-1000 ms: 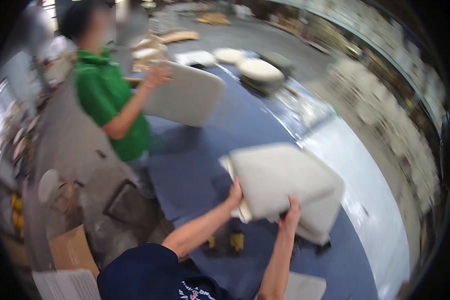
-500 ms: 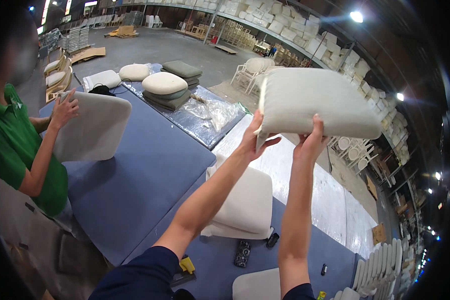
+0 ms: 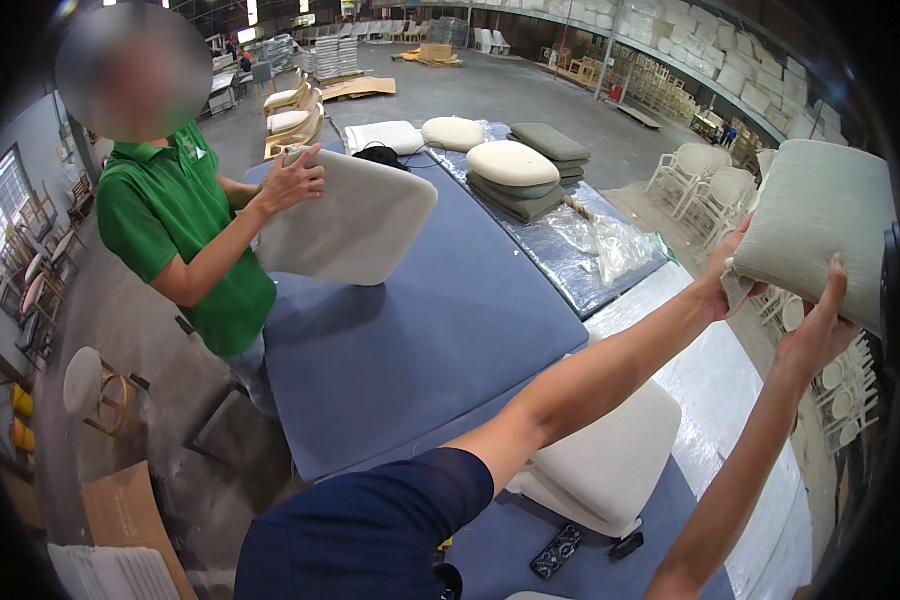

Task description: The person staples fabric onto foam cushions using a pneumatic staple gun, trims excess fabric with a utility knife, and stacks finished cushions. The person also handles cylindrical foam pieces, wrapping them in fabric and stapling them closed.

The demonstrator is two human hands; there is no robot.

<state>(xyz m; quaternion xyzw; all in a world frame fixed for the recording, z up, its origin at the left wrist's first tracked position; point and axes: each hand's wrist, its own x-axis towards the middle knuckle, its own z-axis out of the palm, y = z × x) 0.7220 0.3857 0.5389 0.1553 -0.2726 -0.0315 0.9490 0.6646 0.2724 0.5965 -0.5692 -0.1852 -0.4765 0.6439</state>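
A light grey seat cushion [image 3: 820,215] is held up at arm's length on the right. My left hand [image 3: 727,278] grips its near left corner, where a loose flap of fabric hangs. With the thumb on its face, my right hand [image 3: 818,325] clasps the lower edge. Below my left forearm, pale cushions [image 3: 610,455] lie stacked on the blue table. A patterned dark phone-like object [image 3: 556,551] and a small black item [image 3: 626,546] lie beside them.
On the left, a person in a green shirt [image 3: 185,235] holds another pale cushion [image 3: 355,220] over the blue table [image 3: 420,330]. Farther back are a cushion pile [image 3: 515,175] and crumpled clear plastic [image 3: 610,245]. White chairs [image 3: 715,185] stand beyond the table.
The view has swung left, so the table and the person appear farther right. Both my hands keep hold of the cushion, which now shows nearer the right rim and more upright.
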